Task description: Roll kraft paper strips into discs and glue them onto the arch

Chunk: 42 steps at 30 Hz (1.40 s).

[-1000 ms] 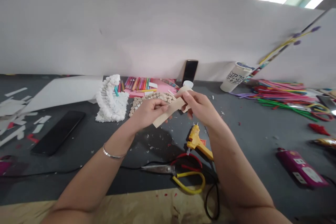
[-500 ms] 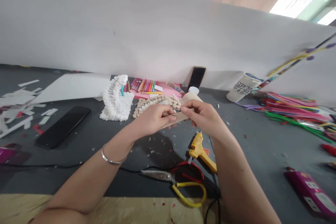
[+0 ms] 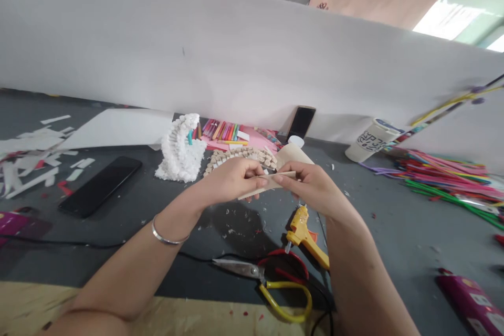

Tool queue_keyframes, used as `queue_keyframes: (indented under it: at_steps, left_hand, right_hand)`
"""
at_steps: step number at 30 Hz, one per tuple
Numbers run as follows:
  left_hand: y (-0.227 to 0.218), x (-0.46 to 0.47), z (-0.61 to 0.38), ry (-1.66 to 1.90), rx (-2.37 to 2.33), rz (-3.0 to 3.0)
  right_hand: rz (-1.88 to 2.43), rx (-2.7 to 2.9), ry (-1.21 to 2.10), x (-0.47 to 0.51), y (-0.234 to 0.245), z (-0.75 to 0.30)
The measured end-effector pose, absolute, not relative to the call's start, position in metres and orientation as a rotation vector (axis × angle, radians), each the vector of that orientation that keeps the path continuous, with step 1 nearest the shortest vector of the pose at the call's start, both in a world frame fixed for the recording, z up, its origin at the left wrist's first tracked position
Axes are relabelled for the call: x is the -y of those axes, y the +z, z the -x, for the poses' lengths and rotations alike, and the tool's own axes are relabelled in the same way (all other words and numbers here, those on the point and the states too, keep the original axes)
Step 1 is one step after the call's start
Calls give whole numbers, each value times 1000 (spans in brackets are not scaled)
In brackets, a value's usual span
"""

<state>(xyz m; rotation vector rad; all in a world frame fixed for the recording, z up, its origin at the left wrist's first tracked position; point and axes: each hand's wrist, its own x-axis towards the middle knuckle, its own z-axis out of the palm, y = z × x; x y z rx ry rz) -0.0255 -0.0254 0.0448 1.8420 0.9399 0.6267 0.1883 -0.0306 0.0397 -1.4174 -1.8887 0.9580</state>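
Note:
My left hand [image 3: 232, 181] and my right hand [image 3: 309, 185] meet above the dark table, pinching a strip of beige paper [image 3: 252, 193] between thumbs and fingers. The strip's upper edge looks folded or curled over, and my fingers hide part of it. Just behind them lies a curved piece covered in small beige rolls [image 3: 263, 155]. A wider beige sheet [image 3: 295, 153] is behind my right hand. Below that hand lies a yellow hot glue gun [image 3: 302, 230]. Scissors [image 3: 252, 271] with red and yellow handles rest nearer me, blades apart.
A white bumpy model [image 3: 179, 155] stands at left, near a phone [image 3: 101, 186] and paper scraps [image 3: 23, 165]. Markers [image 3: 222, 130], a leaning phone [image 3: 301, 122] and a cup [image 3: 370, 140] line the back. Pipe cleaners [image 3: 444, 173] lie right. A black cord [image 3: 71, 243] crosses the front.
The paper strip has turned closer to level, and its edge is now folded up between my fingertips. The view has shifted slightly; the things on the table stay in place.

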Motion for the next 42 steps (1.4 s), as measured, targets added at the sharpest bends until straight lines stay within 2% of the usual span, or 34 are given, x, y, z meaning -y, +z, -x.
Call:
queue_keyframes:
  at_steps: [26, 42]
  left_hand:
    - [57, 16, 52, 709, -915, -1617]
    - [59, 19, 56, 826, -765, -1529]
  right_hand:
    - [1193, 1651, 1401, 27, 37, -199]
    - [918, 1556, 1304, 30, 35, -217]
